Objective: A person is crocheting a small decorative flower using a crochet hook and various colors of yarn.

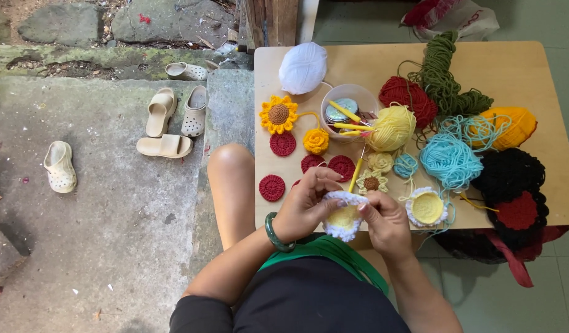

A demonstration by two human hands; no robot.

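Here a round yellow crochet piece [344, 220] with a white frilled edge is held at the near edge of the table [531, 74], between both hands. The left hand [306, 203] has its fingers clamped on the piece's left rim; the right hand [386, 222] pinches the right rim. This looks like the edging step; the next stitch would call for a steady hold and slow turning. A yellow hook [356, 174] lies just beyond, a finished twin [427, 207] to the right.
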